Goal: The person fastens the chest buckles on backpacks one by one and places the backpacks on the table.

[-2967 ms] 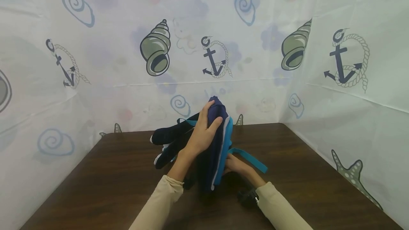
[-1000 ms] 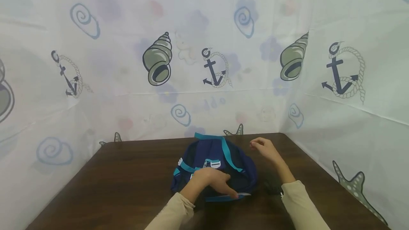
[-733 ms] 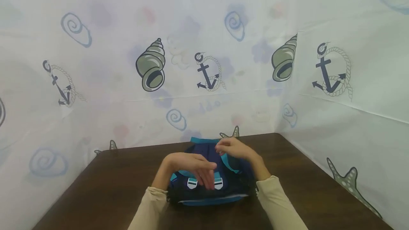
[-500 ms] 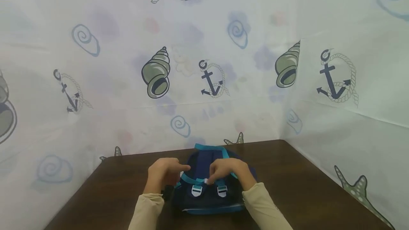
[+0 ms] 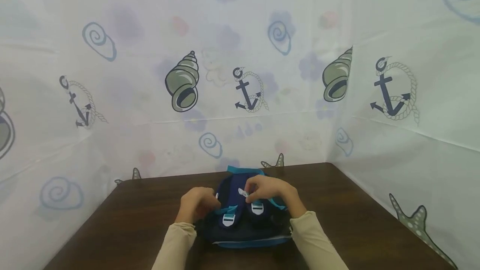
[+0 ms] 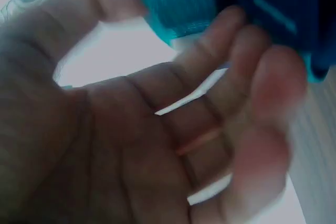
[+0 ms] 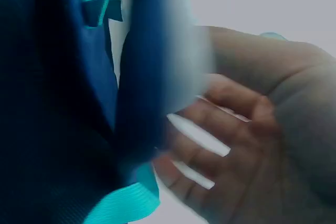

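A navy backpack (image 5: 247, 230) with teal trim lies on the table, its shoulder straps and two white strap adjusters facing up. My right hand (image 5: 268, 188) pinches a white buckle piece (image 5: 243, 192) between thumb and forefinger, above the right shoulder strap. In the right wrist view that piece is a pale blur (image 7: 186, 61) beside a navy strap (image 7: 142, 72); the other fingers are spread loosely. My left hand (image 5: 196, 203) is at the bag's left side. In the left wrist view its thumb and forefinger hold a teal strap (image 6: 173, 3) between them; the other fingers curl loosely.
The dark wooden table (image 5: 123, 224) extends on both sides of the bag. White curtains (image 5: 232, 95) printed with shells and anchors stand behind it and along both sides. A teal strap loop (image 5: 243, 170) sticks up at the bag's far end.
The backpack, held on edge earlier, was laid down with its straps up. Both hands then came to the straps. The right hand has lifted the white buckle piece from between the adjusters.
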Action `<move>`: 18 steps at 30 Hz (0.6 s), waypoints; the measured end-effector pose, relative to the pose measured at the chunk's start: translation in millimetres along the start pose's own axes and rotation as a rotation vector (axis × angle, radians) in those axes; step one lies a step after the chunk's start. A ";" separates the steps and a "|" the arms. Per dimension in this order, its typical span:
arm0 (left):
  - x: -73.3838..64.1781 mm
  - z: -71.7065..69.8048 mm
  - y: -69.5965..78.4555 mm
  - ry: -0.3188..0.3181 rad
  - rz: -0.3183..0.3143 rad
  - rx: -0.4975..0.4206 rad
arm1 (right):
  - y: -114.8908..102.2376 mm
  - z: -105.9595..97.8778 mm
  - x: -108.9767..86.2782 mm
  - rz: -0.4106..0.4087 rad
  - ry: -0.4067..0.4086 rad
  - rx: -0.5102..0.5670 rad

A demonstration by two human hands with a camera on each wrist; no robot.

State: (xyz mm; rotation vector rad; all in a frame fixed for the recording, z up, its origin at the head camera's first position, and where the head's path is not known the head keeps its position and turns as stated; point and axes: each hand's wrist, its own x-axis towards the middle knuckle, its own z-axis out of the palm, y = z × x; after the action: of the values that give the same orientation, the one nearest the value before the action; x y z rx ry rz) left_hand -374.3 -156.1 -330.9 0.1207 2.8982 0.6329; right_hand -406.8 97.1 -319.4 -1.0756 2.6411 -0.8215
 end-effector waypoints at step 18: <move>-7.7 -26.4 54.9 0.493 0.506 -0.344 | 19.1 -37.5 -26.6 -0.073 0.220 0.446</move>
State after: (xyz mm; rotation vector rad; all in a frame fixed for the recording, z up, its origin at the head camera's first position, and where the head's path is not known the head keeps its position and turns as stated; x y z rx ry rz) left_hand -369.3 -117.9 -283.1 0.7650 3.1589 1.4117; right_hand -412.2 142.5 -299.9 -1.0080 2.4083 -1.5310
